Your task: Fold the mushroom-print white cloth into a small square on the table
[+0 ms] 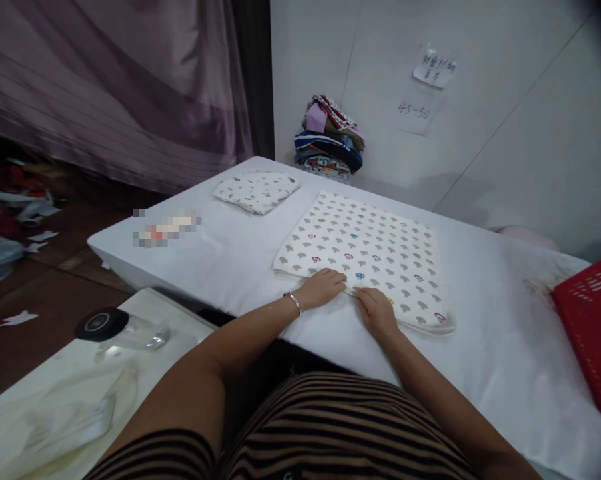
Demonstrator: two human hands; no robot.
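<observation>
Mushroom cloth point(305, 240), and it's right here in front of me on the white table point(505, 347), just in from the near edge! It lies broad and mostly flat, printed side up, with more than one layer showing along its rim, so I judge the spreading is largely done. My hands are close together on the side facing me: the right hand point(378, 310) closes thumb and fingers on the edge, while the left hand point(325, 287) lays its fingers over it. Is that left one pinching too? I can't tell; its thumb is hidden. So the edge, I'd say, isn't finished, as both hands are busy there.

Over at the table's far left end, a smaller folded cloth point(255, 190) sits compact, and that one looks done to me. Mine is much wider, nowhere near so small. Just past the table's far edge there's a pile of clothes point(328, 143), and at the table's right end, a red basket point(593, 333). Neither is touched by my hands.
</observation>
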